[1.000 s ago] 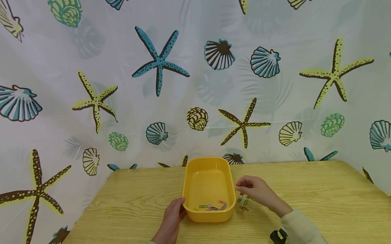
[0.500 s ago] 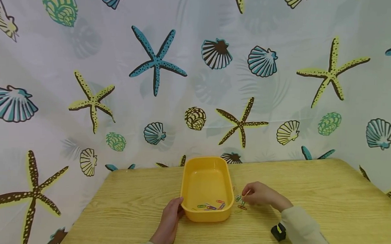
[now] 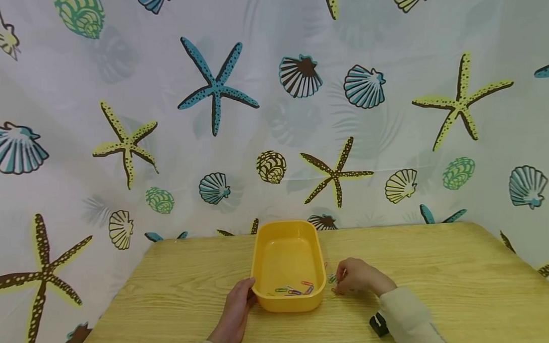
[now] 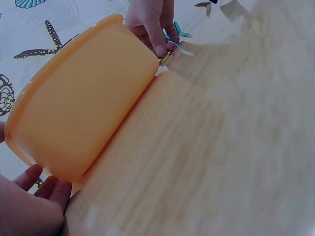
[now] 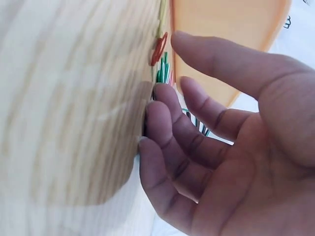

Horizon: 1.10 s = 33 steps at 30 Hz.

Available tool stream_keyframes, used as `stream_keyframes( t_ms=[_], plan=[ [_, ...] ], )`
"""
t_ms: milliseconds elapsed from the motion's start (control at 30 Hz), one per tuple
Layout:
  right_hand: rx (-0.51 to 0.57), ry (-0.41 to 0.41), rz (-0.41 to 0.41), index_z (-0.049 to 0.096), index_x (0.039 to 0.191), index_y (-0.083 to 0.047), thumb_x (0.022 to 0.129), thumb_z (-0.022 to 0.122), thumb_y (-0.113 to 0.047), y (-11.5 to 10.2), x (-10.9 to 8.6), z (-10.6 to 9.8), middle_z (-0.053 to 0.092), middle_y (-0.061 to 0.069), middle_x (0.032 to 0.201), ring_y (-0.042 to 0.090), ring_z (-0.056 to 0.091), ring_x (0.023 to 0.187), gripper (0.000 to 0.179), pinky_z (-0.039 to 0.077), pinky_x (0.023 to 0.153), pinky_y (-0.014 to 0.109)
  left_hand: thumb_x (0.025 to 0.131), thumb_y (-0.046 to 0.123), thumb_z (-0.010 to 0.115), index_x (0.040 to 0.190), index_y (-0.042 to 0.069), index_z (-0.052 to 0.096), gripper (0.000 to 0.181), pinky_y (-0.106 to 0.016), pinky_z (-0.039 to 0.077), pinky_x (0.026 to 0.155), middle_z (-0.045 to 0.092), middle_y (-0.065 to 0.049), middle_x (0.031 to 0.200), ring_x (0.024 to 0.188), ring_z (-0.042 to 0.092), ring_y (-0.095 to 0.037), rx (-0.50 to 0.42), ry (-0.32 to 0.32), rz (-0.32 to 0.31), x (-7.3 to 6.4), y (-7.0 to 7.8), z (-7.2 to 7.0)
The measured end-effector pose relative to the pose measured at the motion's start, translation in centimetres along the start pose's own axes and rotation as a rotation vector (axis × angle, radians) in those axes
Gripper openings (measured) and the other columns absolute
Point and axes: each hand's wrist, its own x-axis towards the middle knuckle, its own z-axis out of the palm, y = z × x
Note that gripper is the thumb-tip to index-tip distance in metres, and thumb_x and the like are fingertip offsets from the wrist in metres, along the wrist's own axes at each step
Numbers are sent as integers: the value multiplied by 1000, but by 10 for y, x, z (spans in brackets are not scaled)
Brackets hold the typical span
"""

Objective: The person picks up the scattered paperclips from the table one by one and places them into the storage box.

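A yellow plastic tray (image 3: 289, 307) stands on the table with several coloured paper clips (image 3: 294, 292) in its near end. My left hand (image 3: 235, 311) holds its near left side, thumb at the rim and fingertips against the outer wall (image 4: 83, 98). Right of the tray, my right hand (image 3: 357, 276) is low over loose paper clips. In the right wrist view its thumb (image 5: 211, 54) stands apart from the bent fingers, close to a red paper clip (image 5: 159, 50). Green paper clips (image 5: 163, 71) lie just beyond; the hand partly hides them. I see nothing pinched.
A small black object (image 3: 379, 325) lies by the right sleeve (image 3: 407, 317), partly covered by it. The wooden table (image 3: 170, 289) extends to both sides. Behind it hangs a white curtain (image 3: 238, 155) printed with shells and starfish.
My right hand has left the tray's right rim, drawn back to the right, then come down toward the red paper clip. A yellow clip on the table came into view. The left hand keeps its hold.
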Motion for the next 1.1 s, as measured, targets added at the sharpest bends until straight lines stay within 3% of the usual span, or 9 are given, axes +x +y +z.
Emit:
stream_keyframes(
  t_ms=[200, 500, 833, 1100],
  plan=[
    [-26, 4, -42, 57, 72, -8, 73, 80, -8, -2, 1, 1, 53, 1, 67, 13, 47, 56, 24, 41, 51, 25, 102, 28, 46, 129, -10, 45, 47, -44, 40, 102, 50, -20, 128, 116, 49, -28, -6, 8, 3, 0, 0, -1],
    [-29, -7, -29, 60, 74, -3, 70, 68, 11, -2, -2, 0, 54, 1, 66, 13, 46, 55, 17, 41, 50, 24, 102, 29, 46, 130, -10, 45, 48, -43, 40, 102, 50, -19, 128, 116, 49, -27, -8, 0, 3, 1, -1, -1],
    [-49, -61, -129, 63, 74, -4, 69, 65, 10, 4, -3, -8, 53, -3, 64, 10, 46, 56, 15, 40, 50, 22, 102, 27, 46, 127, -10, 46, 45, -43, 40, 102, 52, -18, 126, 112, 51, -25, -3, 0, 8, 0, -1, 0],
    [-2, -85, -101, 63, 76, -2, 73, 65, 9, 7, 0, -9, 54, -3, 64, 10, 45, 54, 12, 38, 48, 21, 102, 28, 45, 129, -10, 45, 47, -44, 40, 103, 50, -20, 129, 117, 49, -28, -10, -7, 4, 1, -1, 0]
  ],
)
